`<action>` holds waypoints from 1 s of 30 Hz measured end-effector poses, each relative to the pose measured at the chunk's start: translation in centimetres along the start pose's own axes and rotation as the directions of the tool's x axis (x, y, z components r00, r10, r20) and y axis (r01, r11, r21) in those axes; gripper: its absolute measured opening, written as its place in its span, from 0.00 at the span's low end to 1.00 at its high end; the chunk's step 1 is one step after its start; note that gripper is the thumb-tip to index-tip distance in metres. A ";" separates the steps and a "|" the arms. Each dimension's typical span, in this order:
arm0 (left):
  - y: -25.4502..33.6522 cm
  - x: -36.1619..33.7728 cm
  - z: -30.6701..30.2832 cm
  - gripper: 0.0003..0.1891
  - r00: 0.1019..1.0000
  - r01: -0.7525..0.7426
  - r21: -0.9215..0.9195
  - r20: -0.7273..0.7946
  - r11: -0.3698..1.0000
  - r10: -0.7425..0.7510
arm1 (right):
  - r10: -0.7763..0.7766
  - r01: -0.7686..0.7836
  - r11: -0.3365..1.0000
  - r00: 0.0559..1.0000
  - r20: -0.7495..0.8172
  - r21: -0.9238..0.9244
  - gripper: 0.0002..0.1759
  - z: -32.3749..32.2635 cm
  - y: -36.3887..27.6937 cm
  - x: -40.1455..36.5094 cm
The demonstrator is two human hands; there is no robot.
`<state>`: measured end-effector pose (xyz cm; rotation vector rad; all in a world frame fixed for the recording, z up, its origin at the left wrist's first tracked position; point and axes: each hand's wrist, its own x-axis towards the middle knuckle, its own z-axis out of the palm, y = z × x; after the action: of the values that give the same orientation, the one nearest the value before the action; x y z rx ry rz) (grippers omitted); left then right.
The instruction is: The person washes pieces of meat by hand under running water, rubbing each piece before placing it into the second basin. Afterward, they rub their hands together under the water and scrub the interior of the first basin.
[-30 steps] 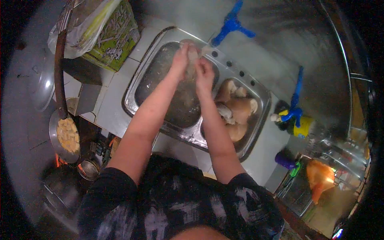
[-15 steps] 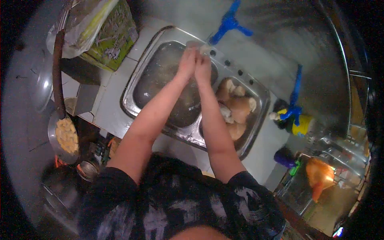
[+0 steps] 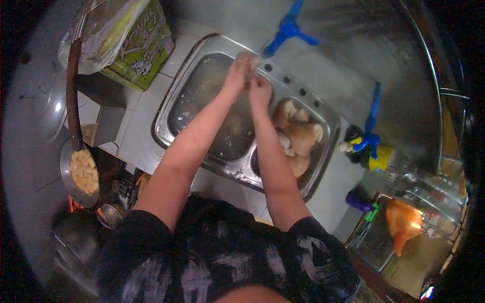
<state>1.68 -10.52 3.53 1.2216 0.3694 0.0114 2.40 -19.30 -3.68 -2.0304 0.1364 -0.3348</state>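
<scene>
Head view: left hand (image 3: 235, 76) grasping pale lump (image 3: 251, 61), axis unclear; right hand (image 3: 260, 91) grip indeterminate.

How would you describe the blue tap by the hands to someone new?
Find the steel double sink. On its far rim, just beyond the left hand and right hand, stands the blue tap. The other blue tap sits further right, beside a yellow bottle.

small pale lump (image 3: 251, 61), blurred, held above the sink's (image 3: 162, 126) left basin.
</scene>
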 end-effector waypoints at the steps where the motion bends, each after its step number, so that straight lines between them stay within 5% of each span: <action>1: 0.5 -0.5 0.1 0.25 1.000 0.027 -0.084 -0.005 0.996 -0.027 | -0.021 0.026 0.996 0.998 0.064 -0.084 0.11 -0.5 -0.1 -0.1; 2: 0.0 -0.1 -0.1 0.25 1.000 0.027 -0.084 -0.005 0.996 -0.028 | -0.020 0.026 0.996 0.998 0.064 -0.085 0.11 -0.9 -0.3 -0.4; 4: -0.5 0.5 -0.8 0.26 0.998 0.056 -0.104 0.024 0.993 -0.054 | 0.291 -0.366 0.868 0.923 0.253 0.335 0.11 -1.4 -0.1 -0.9; 8: -0.1 0.3 -1.2 0.21 0.998 -0.063 -0.067 0.003 0.996 0.063 | 0.262 -0.328 0.930 0.908 0.327 0.166 0.20 -1.7 1.5 -0.6; 10: 0.0 0.2 -1.2 0.19 0.999 -0.020 -0.148 0.022 0.989 0.023 | -0.215 0.215 0.977 0.976 0.043 -0.008 0.22 -1.8 -1.9 -0.7; 17: 1.2 -0.8 -0.1 0.17 0.998 0.030 -0.333 -0.047 0.942 -0.048 | -0.141 0.146 0.989 0.979 0.145 -0.023 0.20 -0.9 -3.5 -1.2; 19: 1.0 -0.6 -0.3 0.17 0.998 0.031 -0.347 -0.038 0.937 -0.047 | -0.334 0.317 0.925 0.941 -0.048 -0.209 0.16 -0.4 -3.1 -1.0; 26: 0.2 -0.7 -2.8 0.17 0.999 0.038 -0.386 0.046 0.922 -0.022 | -0.414 0.424 0.856 0.905 0.102 -0.296 0.11 -0.8 -2.9 -0.1; 28: 2.2 -1.8 -3.2 0.18 0.986 0.148 -0.278 -0.027 0.949 -0.162 | -0.161 0.283 0.875 0.935 0.316 -0.393 0.15 -0.6 -2.2 0.7; 29: 2.0 -1.6 -3.8 0.18 0.986 0.148 -0.275 -0.028 0.950 -0.162 | -0.160 0.281 0.876 0.935 0.316 -0.391 0.15 -0.6 -1.9 0.9; 30: 2.0 -1.2 -4.2 0.20 0.986 0.162 -0.263 0.001 0.951 -0.168 | 0.009 0.081 0.973 0.921 0.389 -0.214 0.20 -0.6 -1.9 1.2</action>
<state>-0.24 -6.22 4.46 0.9260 0.4722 -0.0691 3.28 -19.20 -1.59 -2.2866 -0.1155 0.0715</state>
